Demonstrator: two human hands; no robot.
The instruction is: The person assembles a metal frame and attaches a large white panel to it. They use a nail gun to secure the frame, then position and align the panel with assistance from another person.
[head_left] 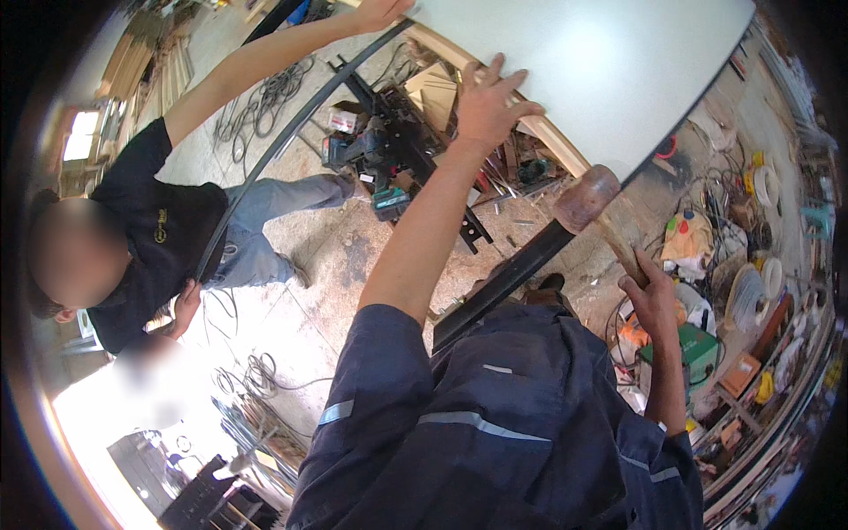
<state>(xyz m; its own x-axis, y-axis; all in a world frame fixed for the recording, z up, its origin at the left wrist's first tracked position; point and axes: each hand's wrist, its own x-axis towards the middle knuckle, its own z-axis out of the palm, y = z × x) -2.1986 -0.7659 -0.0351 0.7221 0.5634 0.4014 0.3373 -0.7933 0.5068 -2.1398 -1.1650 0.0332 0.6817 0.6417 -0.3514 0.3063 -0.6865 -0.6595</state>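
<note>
My left hand (495, 104) lies flat with fingers spread on the near edge of a large white panel (654, 97), which has a pale wooden edge (552, 146). My right hand (652, 296) is wrapped round the wooden handle of a mallet (587, 199). The mallet's brown, worn head is at the panel's near corner, over a black strip (508, 287). That strip slants down toward my body, and a dark line continues along the panel's right edge. Whether the mallet head touches the strip, I cannot tell.
On the left a co-worker (177, 225) holds a long, bent black strip (291, 132) and has another hand (380, 13) at the panel. Below the panel lie power tools (389, 199) and offcuts. Cable spools (746, 296) and a green case (693, 353) stand at right; cables (265, 106) cross the floor.
</note>
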